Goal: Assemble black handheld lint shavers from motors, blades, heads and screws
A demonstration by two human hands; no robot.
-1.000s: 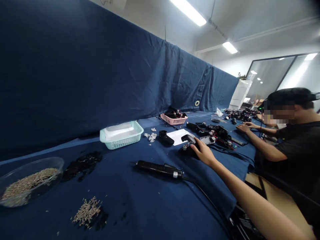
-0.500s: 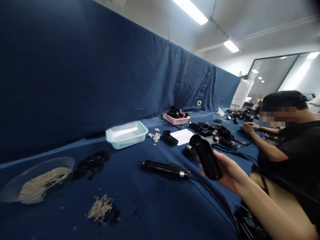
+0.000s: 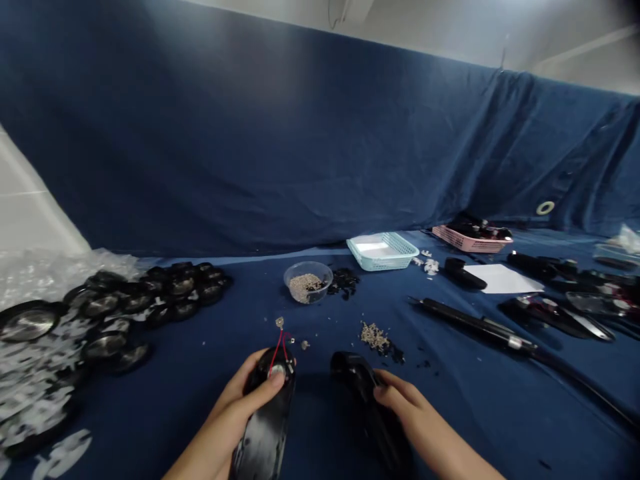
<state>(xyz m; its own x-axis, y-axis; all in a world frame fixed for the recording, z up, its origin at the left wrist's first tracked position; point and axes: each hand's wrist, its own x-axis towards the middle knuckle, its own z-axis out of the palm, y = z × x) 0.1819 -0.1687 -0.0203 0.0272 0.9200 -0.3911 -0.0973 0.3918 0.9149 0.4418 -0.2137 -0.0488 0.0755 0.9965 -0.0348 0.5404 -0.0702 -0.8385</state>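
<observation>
My left hand (image 3: 237, 403) is closed around a long black plastic shell (image 3: 264, 437). Its thumb presses near a round silvery part at the top, where thin red wires (image 3: 278, 343) stick up to a small metal disc (image 3: 279, 322). In my right hand (image 3: 406, 403) is another black shell (image 3: 363, 393), hollow and curved at its upper end. The two shells are apart, side by side over the blue cloth. Beyond them lie a small loose metal bit (image 3: 305, 345) and a pile of tiny screws (image 3: 375, 338) beside black scraps.
A clear bowl (image 3: 316, 291) holds more screws. An electric screwdriver (image 3: 465, 321) with a cable lies right. Farther back are a light-blue basket (image 3: 387, 260) and a pink basket (image 3: 470, 241). Black round parts (image 3: 135, 300) crowd the left. A black curved shell (image 3: 465, 275) rests near white paper (image 3: 505, 279).
The view has swung left. My right hand has brought its black shell in front of me, and my left hand is now in view holding the wired shell.
</observation>
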